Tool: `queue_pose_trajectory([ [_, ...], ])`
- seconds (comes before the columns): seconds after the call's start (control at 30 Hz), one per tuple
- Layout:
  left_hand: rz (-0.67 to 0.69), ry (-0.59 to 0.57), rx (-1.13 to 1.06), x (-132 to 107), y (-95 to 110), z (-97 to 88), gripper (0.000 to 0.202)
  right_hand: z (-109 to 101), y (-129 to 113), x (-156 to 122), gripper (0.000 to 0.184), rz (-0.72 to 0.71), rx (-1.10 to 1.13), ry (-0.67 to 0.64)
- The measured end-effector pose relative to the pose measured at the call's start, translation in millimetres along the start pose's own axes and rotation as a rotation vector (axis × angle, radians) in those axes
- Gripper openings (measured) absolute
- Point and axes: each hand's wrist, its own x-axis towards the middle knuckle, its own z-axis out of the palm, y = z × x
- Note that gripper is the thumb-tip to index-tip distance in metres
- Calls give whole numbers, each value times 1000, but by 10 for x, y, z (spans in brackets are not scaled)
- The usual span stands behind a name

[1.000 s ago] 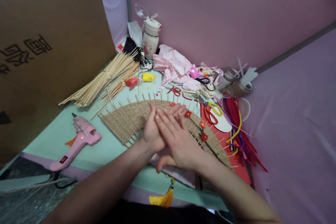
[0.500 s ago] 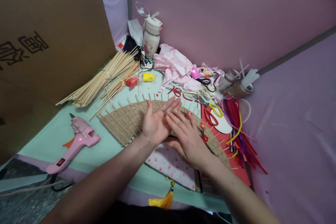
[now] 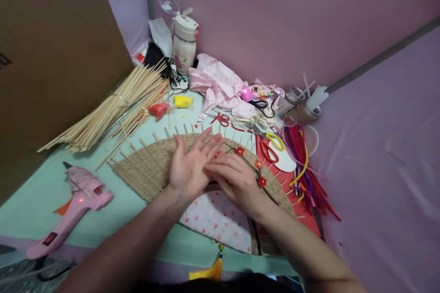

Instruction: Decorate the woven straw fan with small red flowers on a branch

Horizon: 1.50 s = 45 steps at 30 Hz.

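My left hand (image 3: 189,169) is palm up above a woven fan (image 3: 147,169), with its fingers stretched and apart. My right hand (image 3: 237,183) lies across it, fingers bent and drawn together, the tips touching the left palm. Whatever those fingertips hold, if anything, is hidden. Under both hands the fan has thin sticks along its outer edge, a dotted cloth panel (image 3: 220,219) and a yellow tassel (image 3: 209,270). Red flowers (image 3: 262,181) sit along a dark branch on its right part. A small red piece (image 3: 218,153) shows just behind my right fingers.
A pink glue gun (image 3: 74,213), its light on, lies at the left. Behind are bundled bamboo sticks (image 3: 106,110), red clay (image 3: 158,110), yellow clay (image 3: 183,101), a bottle (image 3: 184,46) and cloth (image 3: 220,84). Scissors (image 3: 270,150) and pipe cleaners (image 3: 302,160) lie right; cardboard (image 3: 58,55) stands left.
My hands were laid nearly palm to palm with a red bit between them. Now the right fingers have bent and drawn back, baring the left palm. The view has shifted slightly.
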Motion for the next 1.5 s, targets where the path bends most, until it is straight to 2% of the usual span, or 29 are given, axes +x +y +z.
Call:
queue_pose_trajectory([
  [0.17, 159, 90, 47, 40, 84, -52, 60, -46, 498, 122, 21, 356, -95, 128],
  [0.3, 181, 104, 48, 66, 122, -101, 54, -24, 774, 207, 18, 465, -188, -26],
  [0.4, 192, 108, 54, 75, 125, -118, 51, 19, 775, 263, 7, 448, -287, -154],
  [0.5, 197, 108, 73, 78, 123, -126, 50, 46, 742, 297, 4, 418, -338, -202],
  [0.87, 180, 120, 44, 79, 136, -120, 45, 88, 842, 295, 16, 292, -374, -207],
  [1.1, 185, 121, 45, 72, 141, -118, 43, 118, 857, 267, 21, 298, -351, -175],
  [1.33, 194, 120, 65, 70, 135, -130, 40, -22, 750, 160, 29, 268, -364, -150],
  [1.5, 200, 144, 91, 79, 129, -132, 39, -98, 610, 92, 39, 216, -507, -313],
])
